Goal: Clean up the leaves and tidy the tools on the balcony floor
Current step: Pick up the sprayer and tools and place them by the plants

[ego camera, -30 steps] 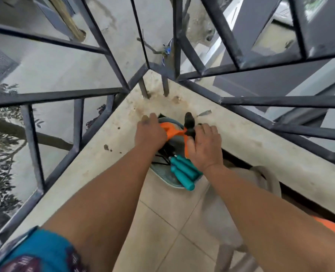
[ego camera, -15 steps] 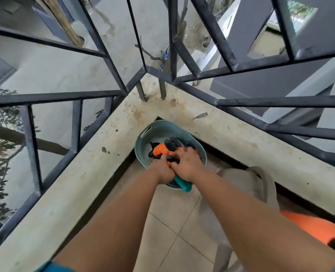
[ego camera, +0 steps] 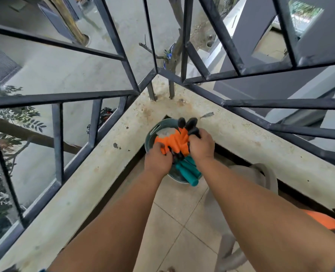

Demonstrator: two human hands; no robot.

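Observation:
A teal basket (ego camera: 153, 128) stands on the tiled floor in the balcony corner. Bunched orange garden gloves (ego camera: 173, 141) with black fingertips are held over it. My left hand (ego camera: 157, 160) grips their left end, and my right hand (ego camera: 201, 146) grips their right end, with black fingertips sticking up past it. Tools with teal handles (ego camera: 188, 171) lie in the basket under my hands, their ends poking over the near rim. The basket's inside is mostly hidden.
A low concrete ledge (ego camera: 96, 169) with a dark metal railing (ego camera: 108, 95) wraps the corner. One dry leaf (ego camera: 206, 115) lies on the ledge. A grey plastic chair (ego camera: 258, 177) stands right of the basket, with an orange object (ego camera: 327, 221) beyond it.
The view pulled back and the basket came into full sight. Both hands drew together over the basket, then lifted the orange gloves a little and spread them apart.

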